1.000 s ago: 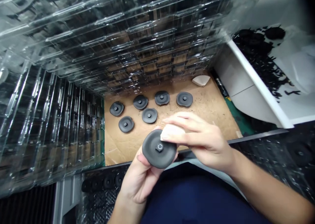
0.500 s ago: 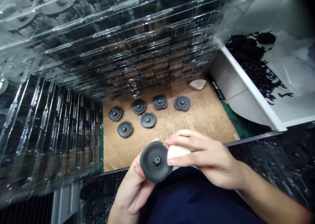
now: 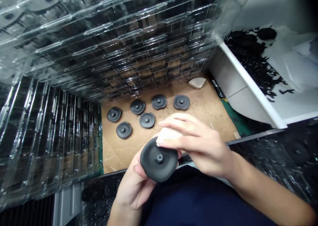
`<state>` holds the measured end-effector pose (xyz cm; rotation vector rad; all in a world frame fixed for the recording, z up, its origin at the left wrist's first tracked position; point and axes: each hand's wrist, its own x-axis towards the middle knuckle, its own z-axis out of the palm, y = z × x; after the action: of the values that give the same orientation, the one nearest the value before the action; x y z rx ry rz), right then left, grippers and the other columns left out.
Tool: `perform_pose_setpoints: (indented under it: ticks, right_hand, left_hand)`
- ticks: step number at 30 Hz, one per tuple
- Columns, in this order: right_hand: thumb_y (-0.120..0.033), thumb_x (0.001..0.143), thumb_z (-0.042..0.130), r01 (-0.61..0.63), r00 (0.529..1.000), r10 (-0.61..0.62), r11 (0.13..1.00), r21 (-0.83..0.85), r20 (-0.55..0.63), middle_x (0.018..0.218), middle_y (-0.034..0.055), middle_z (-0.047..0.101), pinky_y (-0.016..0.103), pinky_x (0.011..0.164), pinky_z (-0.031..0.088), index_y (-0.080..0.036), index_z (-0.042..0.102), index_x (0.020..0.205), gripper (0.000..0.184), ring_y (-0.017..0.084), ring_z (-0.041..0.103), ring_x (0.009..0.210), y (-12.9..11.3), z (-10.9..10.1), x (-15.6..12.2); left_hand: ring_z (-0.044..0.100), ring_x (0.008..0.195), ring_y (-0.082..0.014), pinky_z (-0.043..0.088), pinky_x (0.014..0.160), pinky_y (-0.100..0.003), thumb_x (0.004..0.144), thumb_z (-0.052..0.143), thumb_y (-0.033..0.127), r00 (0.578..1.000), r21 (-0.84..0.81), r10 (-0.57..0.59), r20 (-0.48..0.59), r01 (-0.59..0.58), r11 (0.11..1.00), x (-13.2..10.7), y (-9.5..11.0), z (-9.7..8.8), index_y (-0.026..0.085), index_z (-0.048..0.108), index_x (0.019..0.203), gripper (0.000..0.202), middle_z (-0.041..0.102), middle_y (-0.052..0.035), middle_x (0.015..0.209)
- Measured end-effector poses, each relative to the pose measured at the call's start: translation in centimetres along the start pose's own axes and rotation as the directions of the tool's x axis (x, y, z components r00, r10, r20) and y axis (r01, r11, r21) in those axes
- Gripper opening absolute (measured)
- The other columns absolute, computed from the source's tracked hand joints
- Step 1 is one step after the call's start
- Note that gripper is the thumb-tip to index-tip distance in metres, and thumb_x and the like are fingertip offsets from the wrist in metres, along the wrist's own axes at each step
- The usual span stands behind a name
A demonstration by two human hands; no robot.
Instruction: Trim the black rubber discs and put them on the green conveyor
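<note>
A round black dished disc with a small raised hub (image 3: 159, 168) is gripped by its edge in my left hand (image 3: 132, 186), hub side up. My right hand (image 3: 203, 145) pinches a white sponge wedge (image 3: 170, 134) and presses it against the disc's upper rim. Behind my hands, several similar black discs (image 3: 147, 120) lie hub up on a sheet of brown cardboard (image 3: 113, 153). Another off-white wedge (image 3: 197, 82) rests at the cardboard's far right corner.
Stacked clear plastic trays (image 3: 119, 50) rise behind the cardboard, with more trays (image 3: 49, 126) on the left. To the right, a white bin (image 3: 255, 83) holds a heap of small black parts (image 3: 248, 50). A dark marker-like stick (image 3: 216, 87) lies beside the bin wall.
My right hand has slid the wedge from the disc's right edge up and left to its upper rim. The disc has turned slightly in my left hand.
</note>
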<state>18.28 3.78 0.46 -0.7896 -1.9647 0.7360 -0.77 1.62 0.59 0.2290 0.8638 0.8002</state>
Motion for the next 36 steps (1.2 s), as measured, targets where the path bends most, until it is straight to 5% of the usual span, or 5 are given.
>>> perform_pose_setpoints:
  ticks: [5,12,17,24,36]
  right_hand:
    - [-0.016,0.088,0.052,-0.397,0.913,0.407,0.864,0.308,0.034,0.109,0.0083,0.061,0.032,0.089,0.048,-0.022,0.069,0.101,0.022,0.018,0.057,0.104,-1.5,1.9,-2.9]
    - [-0.052,0.086,0.05,-0.744,0.461,0.84,0.19,0.641,0.286,0.053,-0.0009,0.053,0.017,0.033,0.035,-0.014,0.063,0.078,0.041,0.008,0.046,0.04,0.1,5.1,-6.5]
    - [-0.046,0.082,0.061,-0.71,0.522,0.846,0.363,0.604,0.105,0.071,0.002,0.064,0.019,0.049,0.045,-0.017,0.065,0.078,0.029,0.011,0.057,0.059,0.3,3.2,-3.9]
    - [-0.013,0.09,0.048,-0.279,0.958,0.283,0.957,0.082,-0.054,0.097,0.007,0.066,0.026,0.08,0.05,-0.014,0.062,0.106,0.022,0.016,0.061,0.089,-3.0,2.3,1.9]
    - [-0.009,0.086,0.054,-0.365,0.92,0.339,0.924,0.117,0.195,0.082,-0.0009,0.067,0.016,0.067,0.049,-0.018,0.066,0.093,0.017,0.008,0.061,0.072,-3.4,0.6,1.3]
  left_hand:
    - [0.067,0.096,-0.0192,0.053,0.086,-0.024,0.062,0.078,0.031,0.97,-0.021,0.218,-0.11,-0.222,0.975,-0.1,0.0,0.3,0.029,0.067,0.105,0.044,0.071,-0.0014,0.11]
    - [0.063,0.104,-0.0213,0.053,0.086,-0.025,0.071,0.072,0.031,0.941,0.039,0.269,-0.207,-0.267,0.963,0.8,-0.8,0.5,0.027,0.06,0.119,0.05,0.069,-0.0058,0.111]
    - [0.063,0.103,-0.021,0.053,0.079,-0.021,0.065,0.073,0.042,0.939,0.048,0.297,-0.17,-0.293,0.955,0.9,-1.1,0.5,0.024,0.062,0.115,0.054,0.068,-0.007,0.112]
    - [0.061,0.107,-0.0188,0.05,0.089,-0.023,0.074,0.069,0.028,0.964,0.006,0.207,-0.167,-0.209,0.978,0.8,-1.9,0.4,0.028,0.06,0.118,0.045,0.069,-0.0015,0.112]
    - [0.064,0.102,-0.0187,0.05,0.089,-0.025,0.059,0.081,0.021,0.988,-0.06,0.098,-0.118,-0.106,0.993,0.6,-2.0,-0.4,0.026,0.059,0.118,0.063,0.069,-0.0049,0.112]
